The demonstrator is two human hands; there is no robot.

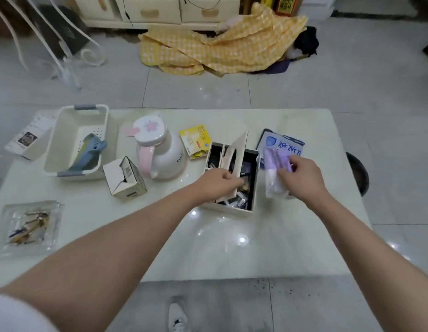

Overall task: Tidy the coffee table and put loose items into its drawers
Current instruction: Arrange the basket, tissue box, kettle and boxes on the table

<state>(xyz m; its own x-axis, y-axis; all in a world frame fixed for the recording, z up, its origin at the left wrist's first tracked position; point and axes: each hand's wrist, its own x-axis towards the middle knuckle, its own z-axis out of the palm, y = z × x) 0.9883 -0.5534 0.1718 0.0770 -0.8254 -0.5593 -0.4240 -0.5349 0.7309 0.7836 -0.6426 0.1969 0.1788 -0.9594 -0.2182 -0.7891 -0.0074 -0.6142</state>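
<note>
The left hand (pixel 219 182) reaches into the open white storage box (pixel 254 185) in the middle of the bench (pixel 232 248), its fingers curled down among the dark packets inside; the grip looks closed around something small, though the fingers hide what it is, so I cannot tell exactly what it holds. That reach reads as either steadying the box or pressing its contents down to make room. Just to the right of that grip, across the box wall, the right hand (pixel 301 178) pinches a pale purple plastic packet (pixel 274 173), held upright and blurred, its grip closed on the packet's right edge, probably so the packet can go into the box beside it. Behind the right grip a blue-and-white printed pouch (pixel 286 143) lies flat on the bench, partly covered by the packet. Beyond the left grip lies a yellow sachet pack (pixel 196 140); further left stands a white jug with a pink handle (pixel 160 152), then a small opened carton (pixel 124 178) tipped on its side, and a white basket (pixel 64 140) holding a grey-blue shark toy (pixel 89 154). Well to the left of both grips sits a clear glass tray (pixel 6 236) with small odds and ends. No drawer of the bench shows, so the loose items are, by my judgement, being gathered first; most of the tidying remains.
</note>
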